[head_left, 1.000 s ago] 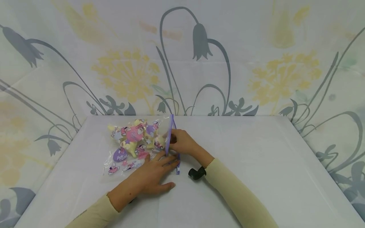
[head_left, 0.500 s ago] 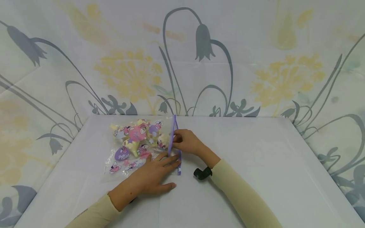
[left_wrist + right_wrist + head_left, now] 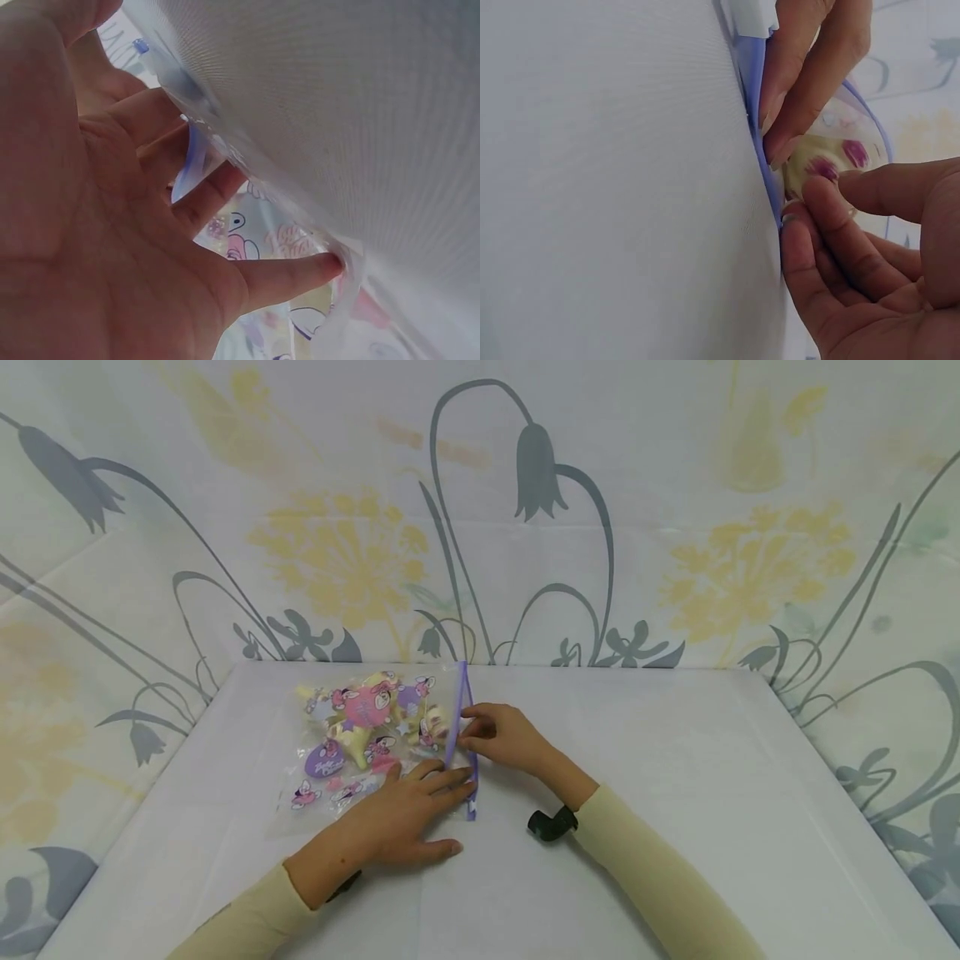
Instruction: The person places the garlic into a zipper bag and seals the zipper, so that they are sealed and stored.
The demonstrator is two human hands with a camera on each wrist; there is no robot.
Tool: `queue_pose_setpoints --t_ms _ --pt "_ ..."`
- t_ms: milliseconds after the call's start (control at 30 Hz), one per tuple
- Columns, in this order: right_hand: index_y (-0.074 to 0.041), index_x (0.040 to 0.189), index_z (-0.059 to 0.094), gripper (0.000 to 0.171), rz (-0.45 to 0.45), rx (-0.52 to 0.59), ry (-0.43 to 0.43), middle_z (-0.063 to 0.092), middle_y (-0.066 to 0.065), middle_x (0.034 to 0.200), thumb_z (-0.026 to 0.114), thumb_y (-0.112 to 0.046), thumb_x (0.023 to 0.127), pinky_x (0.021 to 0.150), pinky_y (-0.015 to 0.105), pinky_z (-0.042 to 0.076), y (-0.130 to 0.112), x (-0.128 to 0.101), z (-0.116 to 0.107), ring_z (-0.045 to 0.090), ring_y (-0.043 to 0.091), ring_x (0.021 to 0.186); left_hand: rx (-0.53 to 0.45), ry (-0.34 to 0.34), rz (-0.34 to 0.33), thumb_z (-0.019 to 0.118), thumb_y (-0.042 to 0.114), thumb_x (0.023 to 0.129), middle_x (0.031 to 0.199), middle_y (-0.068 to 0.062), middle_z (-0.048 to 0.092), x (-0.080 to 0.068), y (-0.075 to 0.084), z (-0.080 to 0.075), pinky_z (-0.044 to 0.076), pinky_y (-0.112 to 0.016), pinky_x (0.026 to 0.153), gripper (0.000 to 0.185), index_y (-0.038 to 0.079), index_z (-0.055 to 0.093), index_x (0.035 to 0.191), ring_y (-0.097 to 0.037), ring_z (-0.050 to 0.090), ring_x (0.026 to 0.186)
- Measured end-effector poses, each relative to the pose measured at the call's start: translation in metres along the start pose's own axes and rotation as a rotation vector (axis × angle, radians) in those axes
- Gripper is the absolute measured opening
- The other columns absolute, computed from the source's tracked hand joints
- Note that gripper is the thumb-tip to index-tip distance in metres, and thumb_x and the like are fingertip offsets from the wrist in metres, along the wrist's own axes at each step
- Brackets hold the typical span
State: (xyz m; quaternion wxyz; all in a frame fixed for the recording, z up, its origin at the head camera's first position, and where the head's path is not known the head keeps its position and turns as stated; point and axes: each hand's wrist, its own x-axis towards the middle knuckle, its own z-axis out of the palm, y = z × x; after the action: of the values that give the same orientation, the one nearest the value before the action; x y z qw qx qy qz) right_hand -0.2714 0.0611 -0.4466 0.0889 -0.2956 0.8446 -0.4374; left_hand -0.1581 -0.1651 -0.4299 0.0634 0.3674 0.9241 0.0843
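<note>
Seen from above: clear zip bag (image 3: pixel 360 752), printed with pink and purple cartoon figures and stuffed with pale yellow and pink sweets, lying flat on white-covered table (image 3: pixel 675 793), left of centre and toward the far edge. Purple zip strip (image 3: pixel 465 739) running along the bag's right side, pointing away from the camera.

Left hand (image 3: pixel 401 822) spread flat, fingers straight, pressing down on the near right corner of the bag, fingertips reaching the zip strip; same flat palm against the plastic in the left wrist view (image 3: pixel 127 225).

Right hand (image 3: pixel 506 737) at the middle of the zip strip, thumb and fingers curled and pinching its edge; in the right wrist view, fingers (image 3: pixel 810 67) nipping the purple strip (image 3: pixel 761 135), with a wrapped sweet (image 3: pixel 821 169) showing through the plastic just behind.

Cream sleeves on both forearms; black wrist-worn device (image 3: pixel 551 822) near the right cuff. Behind the table, draped fabric backdrop (image 3: pixel 525 510) with grey bellflowers and yellow blooms.
</note>
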Motion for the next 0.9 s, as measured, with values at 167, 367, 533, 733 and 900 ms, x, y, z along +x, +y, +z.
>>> queue_pose_setpoints --t_ms 167,367,533,733,900 --pt "0.005 0.138 0.063 0.044 -0.018 0.015 -0.002 0.079 0.006 0.105 0.074 -0.007 0.098 0.098 0.037 0.059 0.003 -0.009 -0.003 0.076 0.022 0.103 0.005 -0.002 0.009 0.068 0.060 0.098 0.170 0.004 0.040 0.001 -0.002 -0.001 0.031 -0.084 0.109 0.078 0.025 0.044 0.164 -0.032 0.033 0.155" --pt "0.004 0.134 0.063 0.039 -0.049 0.081 -0.030 0.077 0.008 0.106 0.072 -0.002 0.097 0.097 0.032 0.059 0.007 -0.020 -0.005 0.075 0.023 0.105 -0.001 0.002 0.024 0.068 0.060 0.098 0.170 0.004 0.039 0.002 -0.006 0.000 0.031 -0.083 0.109 0.078 0.025 0.044 0.164 -0.031 0.033 0.155" --pt "0.006 0.131 0.063 0.036 -0.077 0.112 -0.056 0.076 0.010 0.110 0.071 -0.001 0.097 0.099 0.032 0.058 0.005 -0.032 -0.008 0.073 0.024 0.108 -0.009 0.006 0.046 0.068 0.058 0.099 0.170 0.003 0.039 0.003 -0.006 -0.001 0.032 -0.083 0.108 0.077 0.023 0.045 0.163 -0.032 0.033 0.155" --pt "0.007 0.126 0.066 0.031 -0.093 0.111 -0.071 0.074 0.013 0.114 0.071 -0.001 0.097 0.100 0.032 0.058 -0.002 -0.042 -0.010 0.072 0.027 0.111 -0.015 0.003 0.050 0.068 0.058 0.099 0.170 0.003 0.039 0.004 -0.006 -0.001 0.031 -0.083 0.109 0.077 0.023 0.044 0.164 -0.032 0.033 0.156" --pt "0.007 0.122 0.067 0.028 -0.124 0.091 -0.074 0.074 0.016 0.115 0.071 0.000 0.096 0.097 0.035 0.060 -0.005 -0.045 -0.011 0.072 0.030 0.110 -0.009 0.018 0.054 0.068 0.058 0.099 0.170 0.003 0.039 0.004 -0.006 0.000 0.032 -0.083 0.108 0.078 0.023 0.044 0.164 -0.032 0.034 0.156"
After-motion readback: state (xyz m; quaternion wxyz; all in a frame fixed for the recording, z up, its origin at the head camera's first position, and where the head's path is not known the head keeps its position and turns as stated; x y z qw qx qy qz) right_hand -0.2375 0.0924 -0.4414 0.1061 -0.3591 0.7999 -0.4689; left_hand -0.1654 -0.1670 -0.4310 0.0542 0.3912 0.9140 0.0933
